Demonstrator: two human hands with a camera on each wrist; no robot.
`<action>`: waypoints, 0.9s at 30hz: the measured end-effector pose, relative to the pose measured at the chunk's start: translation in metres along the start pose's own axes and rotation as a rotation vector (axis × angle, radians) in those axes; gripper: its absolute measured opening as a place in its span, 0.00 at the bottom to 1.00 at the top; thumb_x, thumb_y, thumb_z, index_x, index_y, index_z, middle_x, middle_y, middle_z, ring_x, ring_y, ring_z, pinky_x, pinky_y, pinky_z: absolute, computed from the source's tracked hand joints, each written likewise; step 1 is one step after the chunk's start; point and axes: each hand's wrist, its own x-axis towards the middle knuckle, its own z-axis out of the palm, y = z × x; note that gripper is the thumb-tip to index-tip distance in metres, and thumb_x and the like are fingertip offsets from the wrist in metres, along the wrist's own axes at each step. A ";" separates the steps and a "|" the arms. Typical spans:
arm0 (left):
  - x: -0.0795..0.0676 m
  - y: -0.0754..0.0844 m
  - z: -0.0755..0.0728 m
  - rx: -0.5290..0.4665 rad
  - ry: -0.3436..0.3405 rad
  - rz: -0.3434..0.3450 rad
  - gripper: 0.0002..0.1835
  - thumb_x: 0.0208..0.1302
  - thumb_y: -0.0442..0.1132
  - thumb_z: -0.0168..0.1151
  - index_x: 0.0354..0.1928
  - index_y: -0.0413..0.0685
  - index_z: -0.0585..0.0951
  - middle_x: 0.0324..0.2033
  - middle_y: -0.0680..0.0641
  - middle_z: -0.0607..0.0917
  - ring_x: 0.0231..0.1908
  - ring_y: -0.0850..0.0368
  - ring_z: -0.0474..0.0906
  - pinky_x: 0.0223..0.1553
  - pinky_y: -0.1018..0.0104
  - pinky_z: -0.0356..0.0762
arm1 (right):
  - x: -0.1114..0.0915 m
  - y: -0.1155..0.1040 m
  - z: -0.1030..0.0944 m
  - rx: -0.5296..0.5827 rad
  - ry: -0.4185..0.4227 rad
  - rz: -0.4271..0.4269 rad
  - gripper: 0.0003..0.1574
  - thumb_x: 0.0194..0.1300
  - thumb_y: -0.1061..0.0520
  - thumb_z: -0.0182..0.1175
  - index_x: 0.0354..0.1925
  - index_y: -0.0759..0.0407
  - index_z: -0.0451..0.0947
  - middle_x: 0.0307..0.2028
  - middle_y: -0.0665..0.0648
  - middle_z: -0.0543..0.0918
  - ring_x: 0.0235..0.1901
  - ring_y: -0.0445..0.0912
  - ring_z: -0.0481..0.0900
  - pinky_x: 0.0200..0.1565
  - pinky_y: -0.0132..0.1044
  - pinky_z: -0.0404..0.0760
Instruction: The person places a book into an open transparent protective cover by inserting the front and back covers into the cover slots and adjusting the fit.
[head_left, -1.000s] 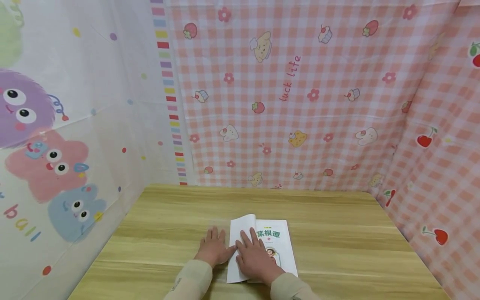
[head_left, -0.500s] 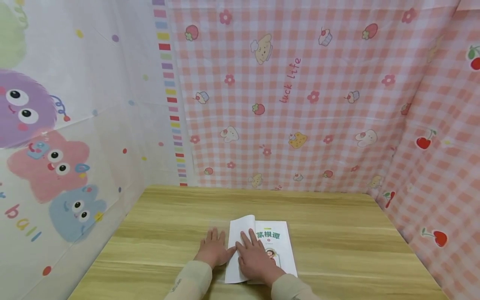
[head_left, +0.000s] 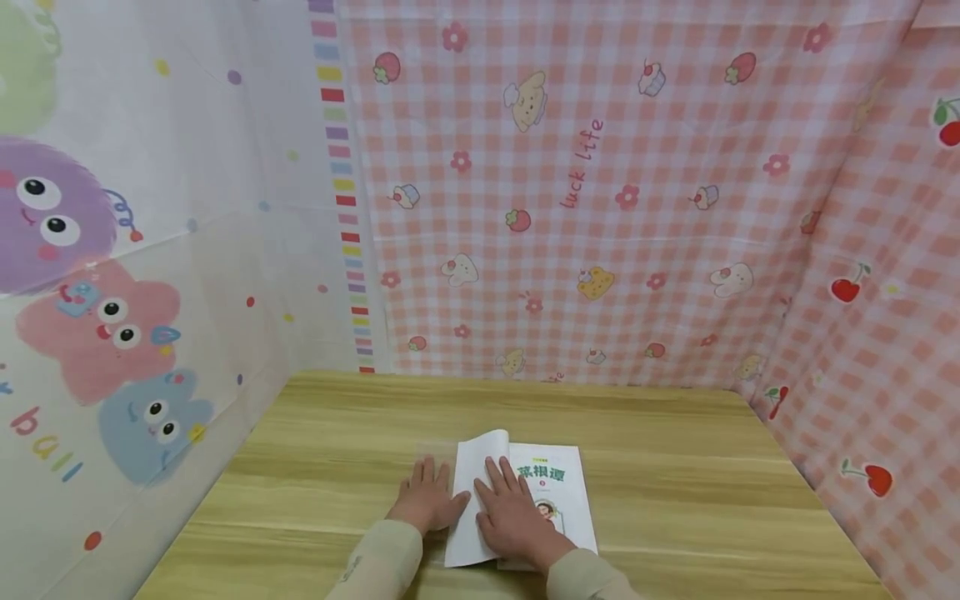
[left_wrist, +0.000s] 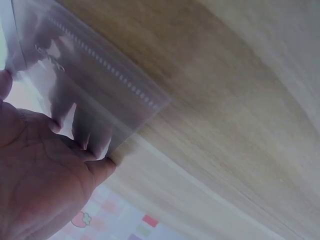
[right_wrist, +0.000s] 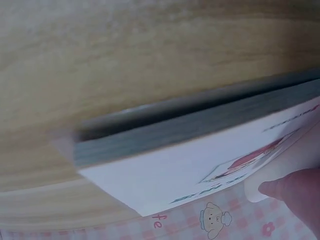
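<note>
A paperback book (head_left: 573, 500) with a white title page, green Chinese characters and a small cartoon figure lies on the wooden table. Its white cover or leaf (head_left: 468, 471) is folded over to the left and curves up at the top. My right hand (head_left: 513, 518) rests on that leaf with fingers extended, near the fold. To its left, my left hand (head_left: 431, 497) lies with fingers spread, its thumb by the leaf's edge. In the left wrist view, its fingers touch a clear plastic sheet (left_wrist: 115, 95) with a ribbed strip, which mirrors them. The right wrist view shows the book's thick page edge (right_wrist: 150, 140).
The wooden table (head_left: 675, 467) extends on both sides of the book. A pink checked cloth (head_left: 637, 233) hangs behind it and on the right. On the left hangs a white cloth (head_left: 225, 208) with cartoon figures.
The folded leaf's lower left corner has shifted a little to the left. My right hand and the title page have edged right, parting that hand from the left thumb. The left hand stays put.
</note>
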 end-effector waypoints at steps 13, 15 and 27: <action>-0.006 0.003 -0.008 -0.013 0.006 0.001 0.39 0.72 0.58 0.49 0.73 0.34 0.61 0.73 0.28 0.53 0.74 0.32 0.44 0.69 0.35 0.47 | 0.000 0.002 0.003 0.066 0.034 -0.033 0.34 0.75 0.51 0.47 0.72 0.66 0.61 0.75 0.71 0.49 0.74 0.65 0.45 0.70 0.59 0.53; -0.005 0.001 -0.007 -0.017 0.000 -0.006 0.39 0.73 0.58 0.49 0.73 0.34 0.61 0.73 0.28 0.52 0.74 0.32 0.43 0.69 0.35 0.47 | -0.002 0.005 0.004 0.083 0.043 -0.022 0.35 0.76 0.49 0.46 0.73 0.66 0.59 0.75 0.72 0.48 0.74 0.66 0.46 0.70 0.59 0.53; -0.016 0.013 -0.022 -0.061 -0.024 -0.025 0.39 0.73 0.60 0.45 0.72 0.34 0.63 0.73 0.28 0.54 0.73 0.31 0.45 0.69 0.35 0.47 | -0.010 0.010 0.006 0.128 0.038 -0.027 0.38 0.78 0.44 0.43 0.75 0.65 0.55 0.76 0.71 0.45 0.73 0.64 0.53 0.68 0.58 0.60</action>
